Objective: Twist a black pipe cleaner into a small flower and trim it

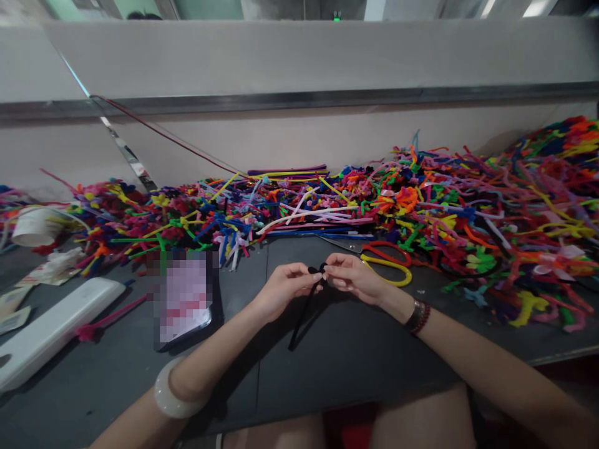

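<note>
Between the fingertips of both hands is a black pipe cleaner [302, 318], bent into small loops at its upper end, with a straight tail hanging down toward the table. My left hand [287, 287] pinches it from the left, thumb on top. From the right, my right hand [353, 276] pinches the looped end, its fingers curled. The fingers hide part of the loops. Just behind my right hand lie scissors [386, 274] with red and yellow handles, blades pointing left.
A long heap of coloured pipe cleaners [299, 206] runs along the back wall. To the left lie a phone [185, 299], blurred on its screen, a white elongated device [60, 330], a magenta pipe-cleaner piece [112, 318] and a tipped white cup [32, 226]. The dark table [327, 368] ends before my lap.
</note>
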A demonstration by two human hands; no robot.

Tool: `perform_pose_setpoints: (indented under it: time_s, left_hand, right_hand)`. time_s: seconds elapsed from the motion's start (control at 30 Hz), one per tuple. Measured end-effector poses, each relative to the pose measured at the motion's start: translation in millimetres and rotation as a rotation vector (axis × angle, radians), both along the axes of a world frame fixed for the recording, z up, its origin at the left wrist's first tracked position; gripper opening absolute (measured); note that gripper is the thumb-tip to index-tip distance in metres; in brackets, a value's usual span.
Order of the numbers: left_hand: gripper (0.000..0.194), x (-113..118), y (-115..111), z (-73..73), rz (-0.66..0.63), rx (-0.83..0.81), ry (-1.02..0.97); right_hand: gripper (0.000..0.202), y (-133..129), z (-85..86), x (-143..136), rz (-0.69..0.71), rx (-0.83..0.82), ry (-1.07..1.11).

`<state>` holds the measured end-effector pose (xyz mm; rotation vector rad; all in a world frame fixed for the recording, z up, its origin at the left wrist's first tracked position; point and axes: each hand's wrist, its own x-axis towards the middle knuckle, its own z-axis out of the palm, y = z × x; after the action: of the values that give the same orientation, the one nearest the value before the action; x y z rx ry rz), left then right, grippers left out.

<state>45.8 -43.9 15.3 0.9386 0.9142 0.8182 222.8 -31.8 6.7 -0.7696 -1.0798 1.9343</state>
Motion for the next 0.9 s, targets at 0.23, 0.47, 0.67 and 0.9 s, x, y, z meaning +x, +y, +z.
perform_pose_setpoints:
  time_s: [0.23,0.47,0.67,0.9]
  left_hand:
    - [0.018,-0.5,-0.5,2.7,-0.022,-0.032,-0.03]
    - [0.016,-1.2,0.6,0.5,-0.083,-0.044,-0.066]
    - [0.016,-0.7,0.0,0.9,-0.091,-0.043,-0.055]
    - [0.015,-1.3,0.0,2.4,-0.063,-0.06,-0.093]
  right_hand:
    - [0.017,3.8,1.0,3.4,0.038,0.025,-0.032]
    - [0.019,1.7,1.1,0.4,-0.022,0.126,-0.098]
    - [0.019,0.2,3.6,-1.3,-0.052,0.188,-0.137]
    - [0.02,3.7,2.9,4.1,-0.015,0.273,-0.228]
